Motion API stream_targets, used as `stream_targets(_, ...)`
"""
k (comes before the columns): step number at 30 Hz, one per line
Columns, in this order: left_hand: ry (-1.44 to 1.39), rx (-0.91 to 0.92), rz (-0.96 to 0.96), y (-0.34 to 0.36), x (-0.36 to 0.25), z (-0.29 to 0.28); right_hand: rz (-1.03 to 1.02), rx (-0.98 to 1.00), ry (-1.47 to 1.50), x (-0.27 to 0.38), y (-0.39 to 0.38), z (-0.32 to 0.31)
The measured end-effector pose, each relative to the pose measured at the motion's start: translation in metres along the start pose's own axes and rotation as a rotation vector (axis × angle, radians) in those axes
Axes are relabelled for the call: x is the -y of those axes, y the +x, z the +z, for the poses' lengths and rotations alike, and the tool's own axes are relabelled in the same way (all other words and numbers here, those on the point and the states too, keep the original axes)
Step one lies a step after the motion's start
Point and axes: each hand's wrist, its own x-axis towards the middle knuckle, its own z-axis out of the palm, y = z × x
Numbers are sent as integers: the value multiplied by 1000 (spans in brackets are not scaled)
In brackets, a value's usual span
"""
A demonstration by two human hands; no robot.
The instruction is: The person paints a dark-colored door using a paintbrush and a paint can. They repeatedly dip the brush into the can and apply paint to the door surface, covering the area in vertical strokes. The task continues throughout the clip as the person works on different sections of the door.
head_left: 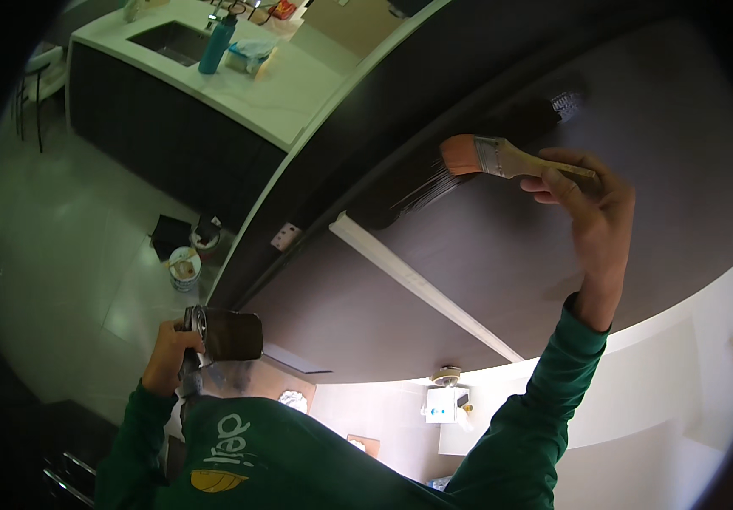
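My right hand [600,204] is closed round the wooden handle of a wide paintbrush [490,156]. Its orange-brown bristles touch a large dark brown door-like panel [638,221]. Streaks of darker, wet-looking paint [430,191] trail from the bristle tips toward the lower left. At the lower left, my left hand [171,348] grips a small paint can [234,335] by its side, the can tilted, with dark paint on it; how much it holds I cannot tell.
A pale strip [426,285] crosses the panel, and a metal hinge plate [285,236] sits by its edge. A shiny metal piece [565,105] shows farther up. On the floor stands a white paint bucket [184,265]. A counter [298,85] carries a teal bottle [217,47].
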Motion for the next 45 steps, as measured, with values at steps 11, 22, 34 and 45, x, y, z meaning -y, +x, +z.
stream_targets(11,24,89,-60,6,10,-15,-86,-112,-108,44,31,-69)
stream_targets(22,-46,19,-44,17,8,-13,-187,-262,-220,82,65,-128)
stream_targets(34,-45,-45,-42,15,6,-10,-417,-672,-410,96,45,-144)
stream_targets(45,-12,57,-114,17,4,-22,-695,-745,-887,12,4,-17)
